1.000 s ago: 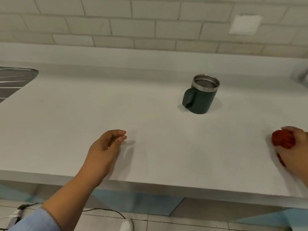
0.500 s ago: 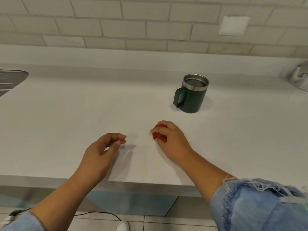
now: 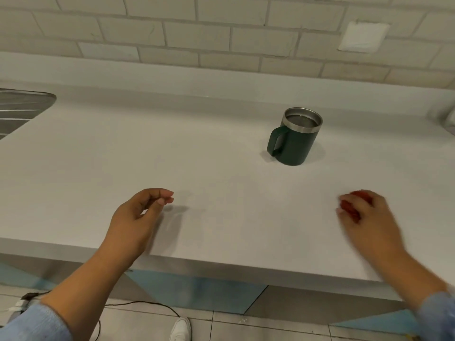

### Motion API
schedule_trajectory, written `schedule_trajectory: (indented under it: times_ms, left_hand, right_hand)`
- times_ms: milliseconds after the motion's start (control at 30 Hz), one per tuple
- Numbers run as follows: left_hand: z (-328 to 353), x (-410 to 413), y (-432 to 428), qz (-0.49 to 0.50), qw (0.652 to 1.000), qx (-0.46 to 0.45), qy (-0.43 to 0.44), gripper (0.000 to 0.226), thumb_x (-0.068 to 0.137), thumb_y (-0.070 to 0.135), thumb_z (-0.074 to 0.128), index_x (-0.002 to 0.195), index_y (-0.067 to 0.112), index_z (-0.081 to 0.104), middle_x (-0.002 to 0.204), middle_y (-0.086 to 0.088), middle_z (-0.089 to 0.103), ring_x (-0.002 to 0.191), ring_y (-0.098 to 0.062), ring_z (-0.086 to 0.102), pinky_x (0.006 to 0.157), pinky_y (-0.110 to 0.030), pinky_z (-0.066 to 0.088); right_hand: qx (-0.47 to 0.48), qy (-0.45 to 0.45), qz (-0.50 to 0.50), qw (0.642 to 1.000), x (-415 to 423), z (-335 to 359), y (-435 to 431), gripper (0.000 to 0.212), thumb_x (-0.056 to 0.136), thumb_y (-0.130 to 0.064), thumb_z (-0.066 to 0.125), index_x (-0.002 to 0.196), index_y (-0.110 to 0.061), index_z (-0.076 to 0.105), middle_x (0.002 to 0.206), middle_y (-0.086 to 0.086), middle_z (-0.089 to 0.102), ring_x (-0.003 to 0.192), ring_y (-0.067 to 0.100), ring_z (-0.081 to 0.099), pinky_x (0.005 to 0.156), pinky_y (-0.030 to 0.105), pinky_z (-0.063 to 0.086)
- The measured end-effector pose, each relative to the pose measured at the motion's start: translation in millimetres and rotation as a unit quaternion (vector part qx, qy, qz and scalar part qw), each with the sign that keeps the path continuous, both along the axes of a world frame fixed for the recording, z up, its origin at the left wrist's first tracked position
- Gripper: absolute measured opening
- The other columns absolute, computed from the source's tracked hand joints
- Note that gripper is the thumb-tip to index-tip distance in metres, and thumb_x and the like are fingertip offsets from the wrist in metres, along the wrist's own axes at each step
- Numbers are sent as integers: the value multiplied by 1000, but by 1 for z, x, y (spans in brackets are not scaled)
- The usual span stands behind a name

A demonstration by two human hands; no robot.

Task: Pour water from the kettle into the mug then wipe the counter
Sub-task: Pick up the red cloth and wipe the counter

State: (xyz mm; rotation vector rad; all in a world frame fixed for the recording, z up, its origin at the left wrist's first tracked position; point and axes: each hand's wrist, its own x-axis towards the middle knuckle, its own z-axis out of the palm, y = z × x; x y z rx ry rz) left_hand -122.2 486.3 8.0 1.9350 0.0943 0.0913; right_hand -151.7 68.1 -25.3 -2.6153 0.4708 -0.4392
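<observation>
A dark green mug (image 3: 295, 141) with a steel rim stands upright on the white counter (image 3: 172, 156), handle to the left, liquid visible inside. My right hand (image 3: 366, 217) presses a small red cloth (image 3: 349, 207) onto the counter in front of the mug and to its right; the hand is blurred. My left hand (image 3: 138, 222) hovers over the counter's front part, fingers curled with the thumb against the fingertips, nothing in it. A shiny metal object (image 3: 449, 119), perhaps the kettle, shows only at the right edge.
A metal sink drainer (image 3: 19, 107) sits at the far left. A tiled wall (image 3: 221, 33) with a white plate (image 3: 363, 36) rises behind the counter. Below the front edge are floor tiles, a black cable (image 3: 138, 305) and a white shoe (image 3: 181, 329).
My right hand swept the red cloth from the far right to the counter's middle, then back to the right. My left hand stayed in place.
</observation>
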Motion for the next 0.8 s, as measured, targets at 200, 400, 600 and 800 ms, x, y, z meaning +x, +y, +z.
schedule_trajectory:
  times_ms: [200,400,600,800]
  left_hand:
    - [2,1,-11,0,1000,6,-6,23,92,21,51,94,38,67,96,20,71,96,4,62,92,-33,48]
    - [11,-11,-1,0,998,53,-26,23,93,21,50,96,38,66,95,21,71,97,5,60,85,-26,47]
    - [6,-24,31,72,996,54,-27,25,93,21,50,92,41,66,94,19,71,95,2,60,81,-24,45]
    - [-1,-21,42,69,995,71,-14,26,92,20,51,90,42,65,92,28,69,88,11,58,72,-11,43]
  right_hand:
    - [135,-51,154,978,20,-9,164,19,84,-18,60,104,-19,61,111,-1,52,101,16,53,92,21,43]
    - [237,-45,321,916,36,13,217,33,90,-2,53,114,-19,66,124,-3,51,103,0,55,97,7,37]
    - [70,-44,85,993,53,18,111,31,91,-15,57,122,-18,63,131,8,51,114,23,51,99,22,39]
    - [129,-19,196,972,72,9,200,18,90,-12,55,107,-12,64,97,-8,55,86,-3,49,78,9,41]
